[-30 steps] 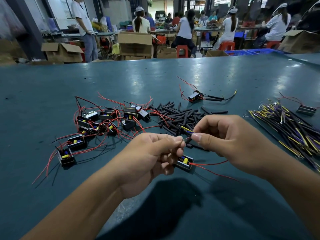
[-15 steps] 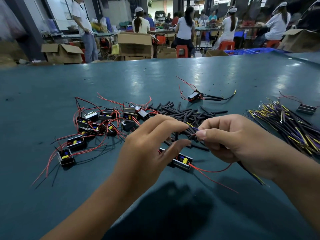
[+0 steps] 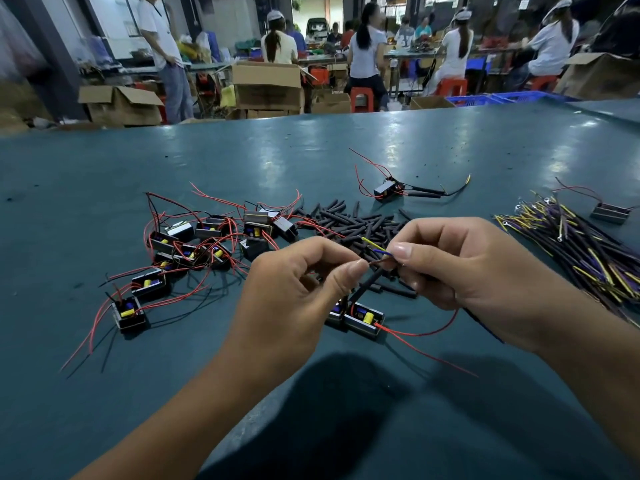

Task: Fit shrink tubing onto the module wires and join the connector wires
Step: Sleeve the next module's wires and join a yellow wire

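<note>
Wire junction: bare ends between the left hand (image 3: 298, 282) thumb and right hand (image 3: 460, 268) thumb, too small to tell whether joined.
Module (image 3: 360, 317): left part hidden behind the left hand.
Connector wire bundle (image 3: 588, 251): cut off by the right edge of the frame.
Shrink tubing pile (image 3: 356, 225): near side hidden behind both hands.
Forearms: cut off by the bottom edge.
Background workers: blurred, upper frame.

Left hand (image 3: 298, 285) and right hand (image 3: 460, 268) pinching wire ends (image 3: 379, 259), module (image 3: 360, 317) below
</note>
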`<state>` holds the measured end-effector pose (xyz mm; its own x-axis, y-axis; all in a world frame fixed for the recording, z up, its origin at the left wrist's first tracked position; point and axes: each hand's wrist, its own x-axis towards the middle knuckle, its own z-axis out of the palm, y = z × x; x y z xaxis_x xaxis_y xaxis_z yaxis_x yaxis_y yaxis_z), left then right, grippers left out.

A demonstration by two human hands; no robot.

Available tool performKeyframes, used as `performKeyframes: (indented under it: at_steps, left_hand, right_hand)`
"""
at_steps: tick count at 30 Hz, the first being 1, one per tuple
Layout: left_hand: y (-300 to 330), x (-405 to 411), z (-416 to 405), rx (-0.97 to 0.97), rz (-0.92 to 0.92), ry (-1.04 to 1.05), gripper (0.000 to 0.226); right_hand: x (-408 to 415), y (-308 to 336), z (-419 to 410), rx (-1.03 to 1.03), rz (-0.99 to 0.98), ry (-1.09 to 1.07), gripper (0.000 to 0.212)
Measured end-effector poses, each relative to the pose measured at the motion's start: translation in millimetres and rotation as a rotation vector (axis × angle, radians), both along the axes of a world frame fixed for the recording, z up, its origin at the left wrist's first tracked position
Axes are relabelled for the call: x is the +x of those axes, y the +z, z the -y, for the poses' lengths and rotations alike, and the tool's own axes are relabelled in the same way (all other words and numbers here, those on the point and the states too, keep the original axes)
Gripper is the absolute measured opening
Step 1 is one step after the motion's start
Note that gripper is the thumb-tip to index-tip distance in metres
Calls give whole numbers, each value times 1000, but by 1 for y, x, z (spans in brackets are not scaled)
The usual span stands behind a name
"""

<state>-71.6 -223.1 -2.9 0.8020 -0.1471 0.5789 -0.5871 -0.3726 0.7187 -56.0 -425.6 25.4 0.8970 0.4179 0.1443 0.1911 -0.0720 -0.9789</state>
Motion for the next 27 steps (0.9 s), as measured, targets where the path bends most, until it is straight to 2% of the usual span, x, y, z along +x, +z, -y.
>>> performKeyframes:
  at_steps: [5, 9, 11, 13, 15, 18, 27]
  left_hand:
    - [3, 1, 0, -340, -482, -226, 16]
    - [4, 4, -5, -476, -786, -327, 12]
    - [4, 7, -9, -456, -705, -260, 11]
    - [3, 8, -13, -299, -413, -124, 8]
    - [5, 7, -13, -207, -233, -113, 18]
    - [5, 5, -9, -178, -210, -137, 28]
    - [1, 2, 1, -297, -132, -142, 12]
  right_hand:
    - [1, -2, 3, -127, 290, -32, 17]
    - [2, -5, 3, -196, 373, -33, 14]
    - [3, -5, 3, -189, 374, -50, 13]
    - [4, -4, 5, -178, 363, -73, 13]
    - [4, -3, 6, -159, 346, -59, 14]
    - [2, -3, 3, -137, 323, -17, 16]
    - [-3, -4, -4, -81, 251, 53, 19]
